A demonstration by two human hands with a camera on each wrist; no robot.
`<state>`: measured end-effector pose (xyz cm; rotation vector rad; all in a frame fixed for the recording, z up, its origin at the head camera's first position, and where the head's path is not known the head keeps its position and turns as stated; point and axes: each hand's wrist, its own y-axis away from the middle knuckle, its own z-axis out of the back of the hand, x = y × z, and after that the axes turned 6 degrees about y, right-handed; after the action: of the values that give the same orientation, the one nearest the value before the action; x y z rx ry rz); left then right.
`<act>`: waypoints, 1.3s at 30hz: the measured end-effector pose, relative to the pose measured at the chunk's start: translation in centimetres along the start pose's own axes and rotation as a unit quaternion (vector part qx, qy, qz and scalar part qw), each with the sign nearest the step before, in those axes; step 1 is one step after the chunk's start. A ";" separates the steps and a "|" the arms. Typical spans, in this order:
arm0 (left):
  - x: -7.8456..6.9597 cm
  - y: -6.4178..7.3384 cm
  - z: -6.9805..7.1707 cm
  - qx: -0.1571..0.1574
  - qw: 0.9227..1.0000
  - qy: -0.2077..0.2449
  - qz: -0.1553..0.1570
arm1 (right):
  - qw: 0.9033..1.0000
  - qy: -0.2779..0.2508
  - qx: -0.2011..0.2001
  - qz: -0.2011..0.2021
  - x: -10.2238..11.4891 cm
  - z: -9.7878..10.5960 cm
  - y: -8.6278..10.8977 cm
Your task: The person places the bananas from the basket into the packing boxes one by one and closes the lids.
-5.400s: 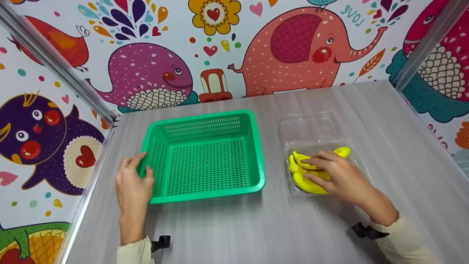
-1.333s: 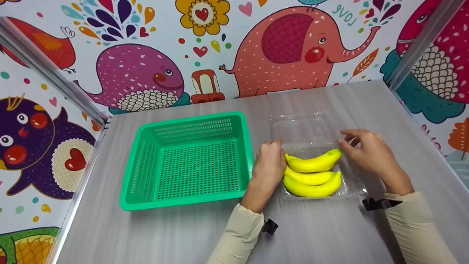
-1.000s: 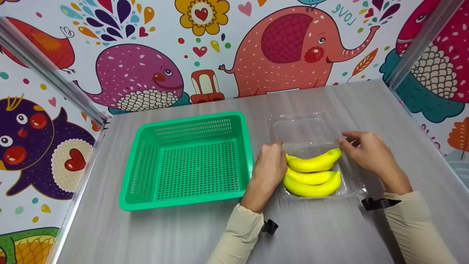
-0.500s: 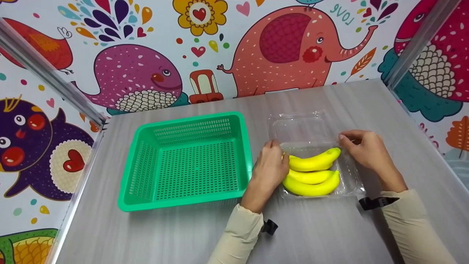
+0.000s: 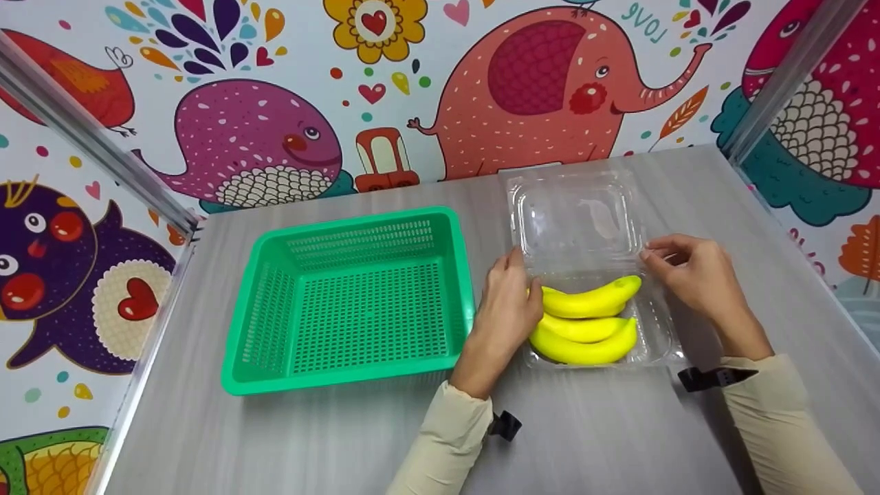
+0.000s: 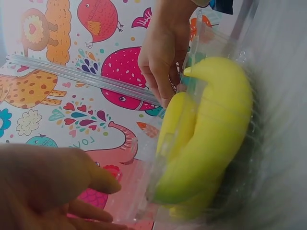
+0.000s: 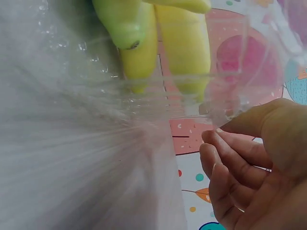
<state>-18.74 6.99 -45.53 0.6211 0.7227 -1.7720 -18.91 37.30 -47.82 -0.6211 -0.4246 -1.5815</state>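
Observation:
A clear plastic clamshell container (image 5: 658, 337) lies with several yellow bananas (image 5: 584, 340) in its base. Its clear lid (image 5: 577, 216) is tilted up behind them. My right hand (image 5: 698, 278) pinches the lid's edge near the right end of the hinge, thumb against curled index finger, as the right wrist view shows. On the left side, my left hand (image 5: 505, 306) is at the lid's near corner, fingertips reaching toward its edge. Thumb and fingers (image 6: 91, 211) stand apart in the left wrist view; whether they touch the plastic is hard to tell.
A green perforated basket (image 5: 457, 289) stands left of the container, close to my left forearm. The grey tabletop (image 5: 344, 440) ends at printed walls with metal corner posts (image 5: 790, 82). A black strap piece (image 5: 505, 426) sits at my left cuff.
Earlier the right hand was on the bananas and the left on the basket's rim. Both moved to the container's sides. Over the last half second the lid has tilted upward.

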 end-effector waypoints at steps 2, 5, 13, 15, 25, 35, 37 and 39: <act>0.0 -0.1 0.1 -0.004 1.000 0.011 0.000 | 1.000 0.001 0.000 -0.005 0.1 0.1 0.0; 0.0 -0.1 0.1 -0.007 1.000 0.021 0.003 | 1.000 0.002 -0.001 -0.012 0.1 0.2 0.1; -0.2 -0.1 0.1 -0.010 0.999 0.024 0.025 | 1.000 0.002 -0.006 -0.025 0.3 0.5 0.2; -0.2 -0.1 0.1 -0.010 0.999 0.022 0.028 | 1.000 0.002 -0.007 -0.028 0.3 0.5 0.2; -0.3 -0.1 0.1 -0.004 0.999 0.013 0.034 | 0.999 0.001 -0.022 -0.036 0.6 0.5 0.3; -0.3 0.0 0.2 -0.011 1.000 0.006 0.021 | 0.999 -0.002 -0.023 -0.025 0.8 1.0 0.4; -0.3 0.0 0.3 -0.013 1.000 0.009 0.021 | 1.000 -0.002 -0.019 -0.023 0.8 1.2 0.5; -0.3 0.1 0.3 -0.013 1.000 0.015 0.020 | 1.000 -0.003 -0.018 -0.022 0.9 1.3 0.5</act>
<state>-18.62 6.92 -45.13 0.6407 0.7474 -1.7167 -18.28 37.35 -46.33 -0.6483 -0.4171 -1.6317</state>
